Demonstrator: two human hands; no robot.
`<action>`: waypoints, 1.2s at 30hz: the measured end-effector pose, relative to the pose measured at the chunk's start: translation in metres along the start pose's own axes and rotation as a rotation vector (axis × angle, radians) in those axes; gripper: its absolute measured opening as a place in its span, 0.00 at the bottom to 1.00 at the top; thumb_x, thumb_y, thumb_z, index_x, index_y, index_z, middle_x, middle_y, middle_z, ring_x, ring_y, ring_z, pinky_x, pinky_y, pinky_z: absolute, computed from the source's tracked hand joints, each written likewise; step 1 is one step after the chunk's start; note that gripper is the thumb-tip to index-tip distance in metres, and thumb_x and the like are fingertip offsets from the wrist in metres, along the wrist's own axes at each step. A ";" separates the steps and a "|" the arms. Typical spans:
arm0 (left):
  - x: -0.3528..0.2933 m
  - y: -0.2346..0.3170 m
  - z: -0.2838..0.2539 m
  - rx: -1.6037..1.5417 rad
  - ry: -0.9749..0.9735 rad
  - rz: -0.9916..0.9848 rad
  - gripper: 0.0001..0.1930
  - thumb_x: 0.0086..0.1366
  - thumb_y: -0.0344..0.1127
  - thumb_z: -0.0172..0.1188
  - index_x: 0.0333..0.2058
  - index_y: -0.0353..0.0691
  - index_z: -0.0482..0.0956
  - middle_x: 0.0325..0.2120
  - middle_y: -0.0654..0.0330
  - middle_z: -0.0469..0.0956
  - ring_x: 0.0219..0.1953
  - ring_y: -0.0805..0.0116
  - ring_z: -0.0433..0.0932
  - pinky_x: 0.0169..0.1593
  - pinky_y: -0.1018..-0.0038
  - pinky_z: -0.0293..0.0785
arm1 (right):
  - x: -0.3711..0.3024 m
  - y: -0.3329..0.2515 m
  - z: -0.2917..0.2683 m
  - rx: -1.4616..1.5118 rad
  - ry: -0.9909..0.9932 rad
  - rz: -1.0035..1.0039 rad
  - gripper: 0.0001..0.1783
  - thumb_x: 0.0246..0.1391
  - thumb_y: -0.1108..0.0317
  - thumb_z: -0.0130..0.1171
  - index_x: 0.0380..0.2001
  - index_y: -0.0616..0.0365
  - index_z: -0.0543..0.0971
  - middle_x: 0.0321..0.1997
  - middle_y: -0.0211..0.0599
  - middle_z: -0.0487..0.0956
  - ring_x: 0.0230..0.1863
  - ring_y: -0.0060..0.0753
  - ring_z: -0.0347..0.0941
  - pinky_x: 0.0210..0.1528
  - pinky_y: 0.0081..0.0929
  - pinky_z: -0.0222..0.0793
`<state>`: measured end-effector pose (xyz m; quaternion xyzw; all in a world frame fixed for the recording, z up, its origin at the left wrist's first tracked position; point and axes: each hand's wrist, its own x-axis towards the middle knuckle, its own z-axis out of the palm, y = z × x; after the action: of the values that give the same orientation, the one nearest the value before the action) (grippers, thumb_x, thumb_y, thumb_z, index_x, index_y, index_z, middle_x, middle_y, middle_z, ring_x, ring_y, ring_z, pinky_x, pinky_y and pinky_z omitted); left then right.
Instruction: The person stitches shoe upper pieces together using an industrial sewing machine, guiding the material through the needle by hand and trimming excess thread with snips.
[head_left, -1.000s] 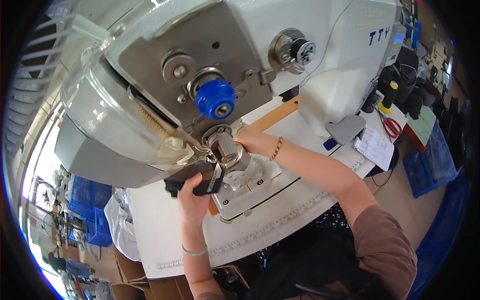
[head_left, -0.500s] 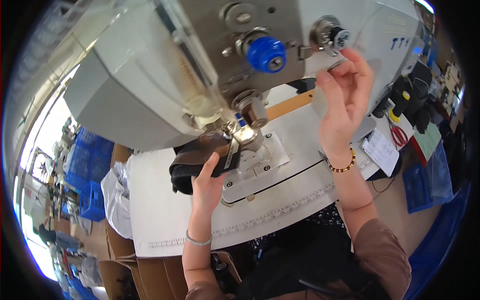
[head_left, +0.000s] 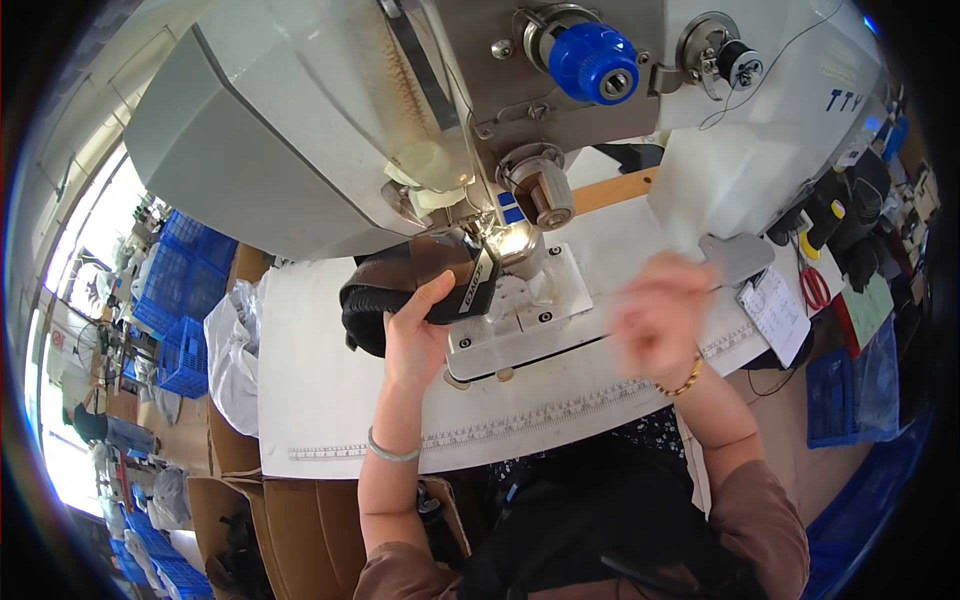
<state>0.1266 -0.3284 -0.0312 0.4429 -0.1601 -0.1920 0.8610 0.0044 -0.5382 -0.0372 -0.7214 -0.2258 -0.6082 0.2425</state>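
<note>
Under the sewing machine head [head_left: 250, 130], my left hand [head_left: 418, 330] grips a black padded piece with a brown panel [head_left: 400, 275] and a printed label strip. My thumb presses on its top, while the fingers below are partly hidden. The piece's right end lies close to the lit needle area, beside the metal needle plate [head_left: 545, 317]. My right hand [head_left: 662, 315] is smeared by motion over the white table, apart from the piece. At the upper right, a small black bobbin [head_left: 738, 64] sits on the winder with a loose dark thread hanging from it.
A blue knob [head_left: 594, 64] juts from the machine's face. Along the white table [head_left: 330, 410] runs a printed ruler. Red scissors [head_left: 815, 288] and a written paper [head_left: 775, 312] lie right. Blue crates [head_left: 183, 355] stand left, with cardboard boxes [head_left: 310, 530] below the table.
My right hand has dropped from beside the bobbin winder to over the table. My left hand keeps its hold on the black piece. The view has shifted slightly.
</note>
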 end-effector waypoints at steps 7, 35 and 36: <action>0.011 0.005 -0.004 0.065 -0.115 0.004 0.12 0.57 0.22 0.50 0.41 0.31 0.72 0.37 0.55 0.77 0.39 0.66 0.77 0.44 0.72 0.74 | 0.000 0.008 0.068 -0.009 -0.357 0.099 0.21 0.40 0.73 0.61 0.42 0.51 0.75 0.33 0.30 0.69 0.28 0.27 0.69 0.28 0.24 0.67; 0.028 0.008 -0.013 0.110 -0.126 0.009 0.16 0.55 0.22 0.48 0.44 0.28 0.70 0.35 0.52 0.77 0.37 0.63 0.79 0.44 0.70 0.76 | -0.005 0.004 0.078 -0.082 -0.246 0.106 0.20 0.37 0.73 0.62 0.40 0.49 0.78 0.28 0.25 0.66 0.25 0.22 0.65 0.25 0.19 0.64; 0.028 0.008 -0.012 0.106 -0.129 0.027 0.16 0.55 0.22 0.48 0.44 0.28 0.70 0.35 0.52 0.77 0.37 0.63 0.79 0.44 0.70 0.76 | -0.006 0.004 0.078 -0.089 -0.241 0.108 0.21 0.37 0.74 0.62 0.40 0.49 0.77 0.28 0.25 0.66 0.26 0.22 0.64 0.26 0.18 0.64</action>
<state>0.1577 -0.3290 -0.0286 0.4722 -0.2311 -0.1996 0.8269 0.0663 -0.4925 -0.0541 -0.8103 -0.1870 -0.5127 0.2135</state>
